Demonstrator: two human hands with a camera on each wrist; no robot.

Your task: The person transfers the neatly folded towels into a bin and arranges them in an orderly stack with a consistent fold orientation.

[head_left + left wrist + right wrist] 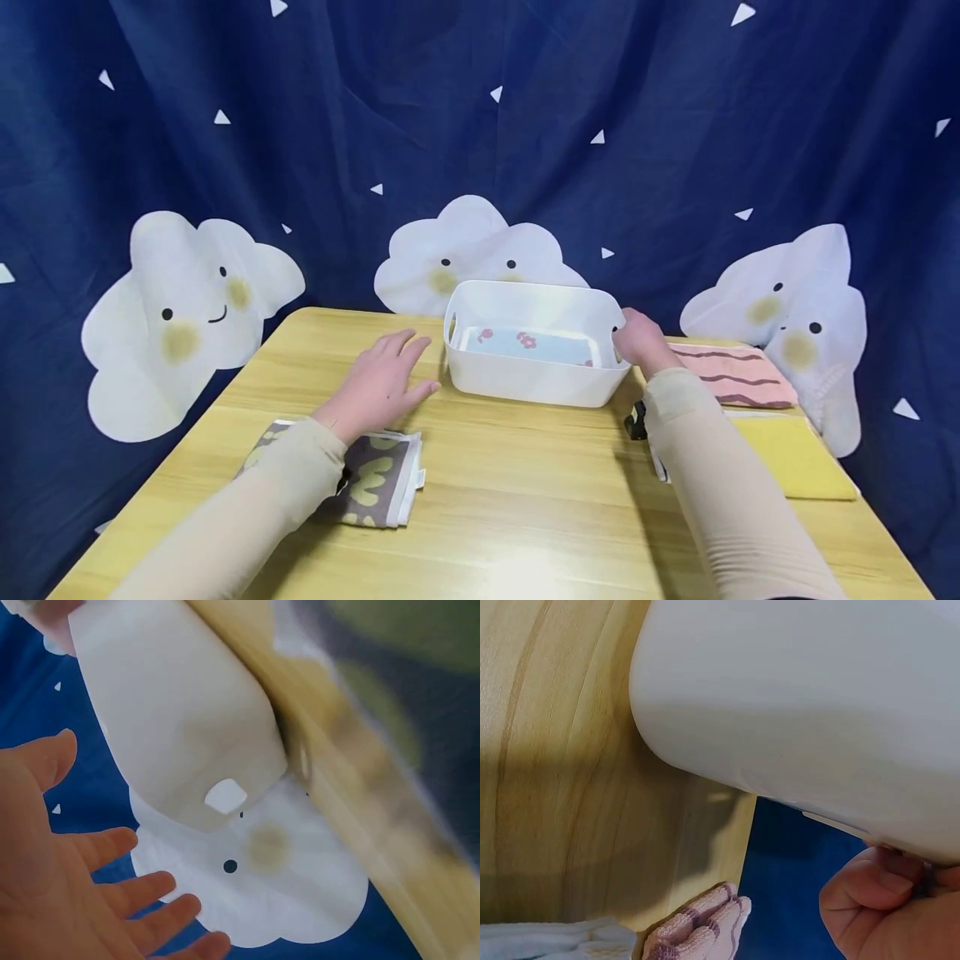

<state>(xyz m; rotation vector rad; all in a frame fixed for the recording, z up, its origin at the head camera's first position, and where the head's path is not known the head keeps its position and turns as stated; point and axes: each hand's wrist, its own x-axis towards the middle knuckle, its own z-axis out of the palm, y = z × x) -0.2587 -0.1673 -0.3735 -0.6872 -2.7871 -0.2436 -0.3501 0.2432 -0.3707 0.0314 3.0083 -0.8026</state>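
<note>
A white plastic bin (532,385) with handle holes stands at the back middle of the table. Inside it lies a light blue cloth (558,346) with pink flowers. My right hand (642,337) grips the bin's right end at the handle; in the right wrist view its fingers (877,881) curl at the rim. To the left of the bin, apart from it, my left hand (378,385) hovers with fingers spread and nothing held. Below the left forearm lies a folded grey towel (375,479) with a yellow-green pattern, partly hidden by the sleeve.
On the right of the table lie a folded pink striped towel (738,375) and a folded yellow towel (798,458), partly covered by the right arm. A dark blue curtain (480,150) with clouds hangs behind the wooden table (510,492).
</note>
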